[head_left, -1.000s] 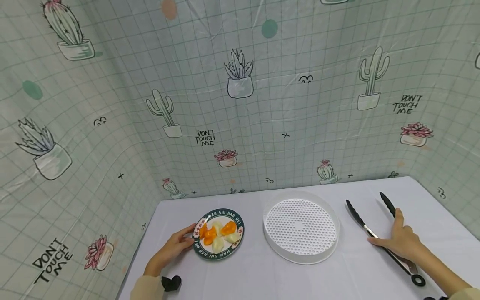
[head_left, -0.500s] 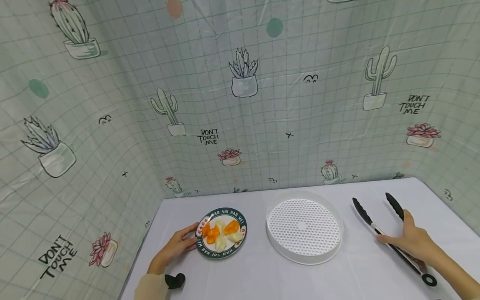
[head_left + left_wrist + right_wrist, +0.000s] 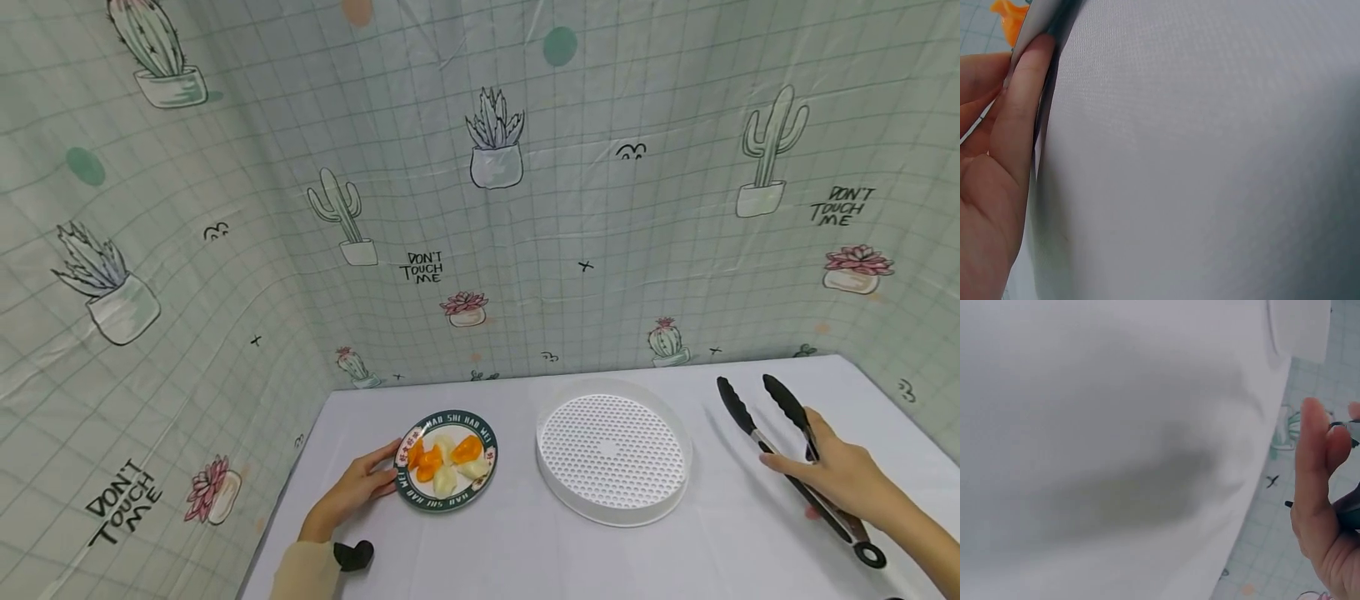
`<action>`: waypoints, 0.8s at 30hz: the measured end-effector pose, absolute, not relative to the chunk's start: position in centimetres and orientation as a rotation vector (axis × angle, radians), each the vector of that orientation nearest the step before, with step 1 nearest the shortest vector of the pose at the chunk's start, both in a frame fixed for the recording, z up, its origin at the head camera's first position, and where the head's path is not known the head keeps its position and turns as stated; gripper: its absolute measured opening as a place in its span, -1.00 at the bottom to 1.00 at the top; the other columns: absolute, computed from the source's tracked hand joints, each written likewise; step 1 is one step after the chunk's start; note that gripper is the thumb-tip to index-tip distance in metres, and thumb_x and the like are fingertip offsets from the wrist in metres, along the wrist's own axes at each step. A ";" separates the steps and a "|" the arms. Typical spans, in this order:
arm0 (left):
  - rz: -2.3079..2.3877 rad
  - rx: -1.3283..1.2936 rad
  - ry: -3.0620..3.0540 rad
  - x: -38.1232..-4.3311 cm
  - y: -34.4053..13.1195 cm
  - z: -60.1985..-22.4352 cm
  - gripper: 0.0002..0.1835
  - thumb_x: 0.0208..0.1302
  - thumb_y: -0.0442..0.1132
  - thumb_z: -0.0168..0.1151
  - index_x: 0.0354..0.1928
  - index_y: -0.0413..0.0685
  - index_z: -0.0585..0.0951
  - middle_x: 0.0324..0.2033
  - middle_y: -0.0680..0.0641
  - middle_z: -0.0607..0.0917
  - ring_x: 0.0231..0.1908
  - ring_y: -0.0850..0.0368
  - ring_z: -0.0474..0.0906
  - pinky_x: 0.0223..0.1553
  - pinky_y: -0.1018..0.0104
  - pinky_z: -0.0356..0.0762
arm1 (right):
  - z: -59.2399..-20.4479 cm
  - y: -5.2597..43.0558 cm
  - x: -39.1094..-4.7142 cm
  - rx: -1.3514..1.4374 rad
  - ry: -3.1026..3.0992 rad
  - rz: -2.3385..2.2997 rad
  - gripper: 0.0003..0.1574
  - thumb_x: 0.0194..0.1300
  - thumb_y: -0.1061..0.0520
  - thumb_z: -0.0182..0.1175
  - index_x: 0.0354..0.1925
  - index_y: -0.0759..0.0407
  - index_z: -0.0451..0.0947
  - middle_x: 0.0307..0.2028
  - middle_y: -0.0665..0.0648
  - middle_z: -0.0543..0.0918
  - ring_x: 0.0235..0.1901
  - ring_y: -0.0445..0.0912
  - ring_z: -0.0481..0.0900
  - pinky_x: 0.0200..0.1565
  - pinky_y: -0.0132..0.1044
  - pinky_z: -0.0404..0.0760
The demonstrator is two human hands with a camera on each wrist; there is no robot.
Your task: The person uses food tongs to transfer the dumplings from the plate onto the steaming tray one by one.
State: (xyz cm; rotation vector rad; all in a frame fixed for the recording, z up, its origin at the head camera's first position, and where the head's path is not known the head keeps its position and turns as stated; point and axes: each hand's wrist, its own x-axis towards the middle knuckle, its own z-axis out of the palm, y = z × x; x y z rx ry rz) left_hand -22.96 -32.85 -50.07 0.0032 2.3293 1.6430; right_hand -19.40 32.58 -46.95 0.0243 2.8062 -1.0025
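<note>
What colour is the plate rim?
Mostly dark green, white-lettered. The plate rim shows best in the head view.

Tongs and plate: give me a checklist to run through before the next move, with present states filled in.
1. Right hand holding the tongs: ok, fingers curled round the arms.
2. Tongs spread: ok, ends apart with nothing gripped between them.
3. Tongs over the food pieces: not ok, they are on the far side of the perforated tray from the plate.
4. Left hand steadying the plate: ok, it grips the rim on its left side.
5. Food pieces within the rim: ok, orange and pale ones sit together on the plate.
6. Plate flat on the table: cannot tell, the gripped edge may be slightly raised.
</note>
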 end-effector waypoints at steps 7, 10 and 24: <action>1.646 -0.003 2.297 -23.1 -33.0 -50.1 -0.40 0.47 -0.42 0.05 0.51 -0.18 0.21 0.48 -0.39 0.08 0.00 0.10 0.57 0.01 0.30 0.63 | -45.7 30.5 -18.9 -0.041 2.846 -1.029 0.36 0.39 -0.27 0.16 0.49 0.44 -0.51 -0.42 0.50 0.57 -0.78 -0.02 0.56 -0.76 -0.09 0.52; 1.662 -0.001 2.278 -23.0 -33.1 -50.1 -0.39 0.48 -0.41 0.04 0.51 -0.19 0.20 0.49 -0.39 0.07 0.00 0.09 0.57 0.02 0.29 0.62 | -45.3 29.4 -18.7 -0.090 2.871 -1.053 0.31 0.38 -0.24 0.19 0.52 0.40 -0.40 -0.27 0.61 0.50 -0.79 -0.05 0.54 -0.76 -0.11 0.53; 1.725 -0.014 2.229 -23.2 -33.2 -50.6 -0.38 0.48 -0.38 0.07 0.52 -0.17 0.18 0.49 -0.38 0.06 -0.02 0.14 0.59 0.02 0.31 0.62 | -43.1 22.8 -18.1 -0.275 2.741 -1.230 0.24 0.34 -0.13 0.28 0.56 0.36 -0.25 -0.63 0.11 0.44 -0.85 -0.06 0.49 -0.74 -0.20 0.55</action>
